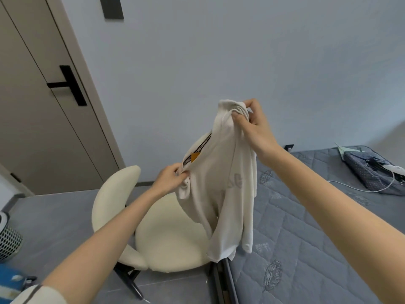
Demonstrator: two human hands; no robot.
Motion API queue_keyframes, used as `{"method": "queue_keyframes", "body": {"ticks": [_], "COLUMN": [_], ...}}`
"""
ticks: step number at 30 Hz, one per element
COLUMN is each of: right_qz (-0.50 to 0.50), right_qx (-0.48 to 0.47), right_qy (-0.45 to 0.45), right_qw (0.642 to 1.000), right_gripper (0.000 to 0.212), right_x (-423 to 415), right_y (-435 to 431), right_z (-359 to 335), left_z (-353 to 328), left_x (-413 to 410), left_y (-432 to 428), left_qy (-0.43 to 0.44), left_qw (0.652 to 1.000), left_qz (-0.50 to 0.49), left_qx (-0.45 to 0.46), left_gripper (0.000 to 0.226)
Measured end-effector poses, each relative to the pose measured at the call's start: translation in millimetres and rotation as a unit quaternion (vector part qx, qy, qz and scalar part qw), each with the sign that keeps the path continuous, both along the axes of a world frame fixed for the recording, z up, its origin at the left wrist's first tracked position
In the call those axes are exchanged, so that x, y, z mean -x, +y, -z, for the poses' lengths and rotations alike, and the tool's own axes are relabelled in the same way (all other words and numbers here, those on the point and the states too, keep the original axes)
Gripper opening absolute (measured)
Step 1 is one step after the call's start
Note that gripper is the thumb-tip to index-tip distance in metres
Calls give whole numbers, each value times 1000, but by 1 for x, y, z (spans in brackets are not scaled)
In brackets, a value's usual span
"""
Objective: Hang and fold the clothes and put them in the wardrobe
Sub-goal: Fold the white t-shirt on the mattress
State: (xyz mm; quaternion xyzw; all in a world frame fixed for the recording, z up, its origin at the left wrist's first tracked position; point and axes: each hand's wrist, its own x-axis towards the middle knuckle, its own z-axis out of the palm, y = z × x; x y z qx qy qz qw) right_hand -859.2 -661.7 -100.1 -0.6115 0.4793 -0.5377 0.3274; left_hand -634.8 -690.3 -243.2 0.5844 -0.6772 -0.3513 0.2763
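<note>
The cream-white short-sleeved T-shirt point(221, 189) hung in the air, tilted, with its neckline facing left. Its hem dangled above the seat of the cream upholstered chair point(166, 238) and beside the edge of the grey quilted bed mattress point(306, 238). It touched neither, as far as I could tell.

My left hand point(173, 176) pinched the fabric at the collar edge, just below the orange neck label point(195, 156). My right hand point(252, 128) sat higher and gripped a bunched wad of cloth, either shoulder or sleeve. Both hands were clamped on the shirt and well apart.

I judged the step in hand to be opening the shirt out for folding or hanging. To do it well:

1. Walk the right grip out of the bunch to the shoulder seam.
2. Level both hands so the collar sits horizontal.
3. Let the body hang flat, and free any sleeve caught behind it.
4. Lay the shirt on the mattress, clear of the dark-blue patterned bundle point(370, 172) and white cable point(359, 189) at the far side.

I saw no hanger or wardrobe. A grey door point(43, 132) stood at left.
</note>
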Motion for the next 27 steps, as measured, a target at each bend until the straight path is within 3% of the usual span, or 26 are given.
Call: {"method": "queue_keyframes", "body": {"ticks": [4, 6, 9, 11, 12, 14, 15, 17, 20, 22, 24, 27], "right_qz": [47, 69, 117, 153, 166, 165, 156, 150, 165, 171, 173, 172], "right_qx": [-4, -9, -16, -27, -37, -58, -62, -59, -41, -35, -33, -33], "right_qy": [-20, -28, -28, -29, -27, -12, -7, -9, -3, 14, 37, 68], "right_qw": [999, 997, 993, 987, 985, 985, 986, 987, 985, 985, 984, 982], "right_gripper": [7, 5, 4, 4, 4, 5, 5, 6, 8, 6, 5, 6], "right_x": [14, 19, 28, 34, 36, 35, 32, 27, 30, 34, 36, 33], "right_y": [-2, -3, -8, -10, -10, -8, -6, -2, -1, -2, -2, 0], "right_z": [7, 8, 9, 12, 15, 25, 31, 40, 41, 40, 44, 54], "left_z": [-13, -23, -33, -38, -38, -35, -33, -30, -27, -28, -33, -34], "left_x": [-1, 3, 10, 12, 12, 5, -1, -13, -26, -29, -30, -30], "left_y": [-3, -1, 1, 1, -1, -9, -11, -12, -13, -11, -8, -6], "left_qy": [58, 126, 271, 331, 289, 22, -110, -210, -222, -138, -97, -138], "left_qw": [998, 986, 932, 907, 932, 998, 993, 975, 972, 977, 980, 982], "left_qz": [-12, -10, 79, 67, 47, -10, -35, -55, -20, 17, 59, 77], "left_qx": [-36, -105, -229, -252, -215, -57, 18, 46, -75, -161, -165, -100], "left_gripper": [21, 22, 53, 47, 39, 21, 13, 11, 16, 6, 15, 36]}}
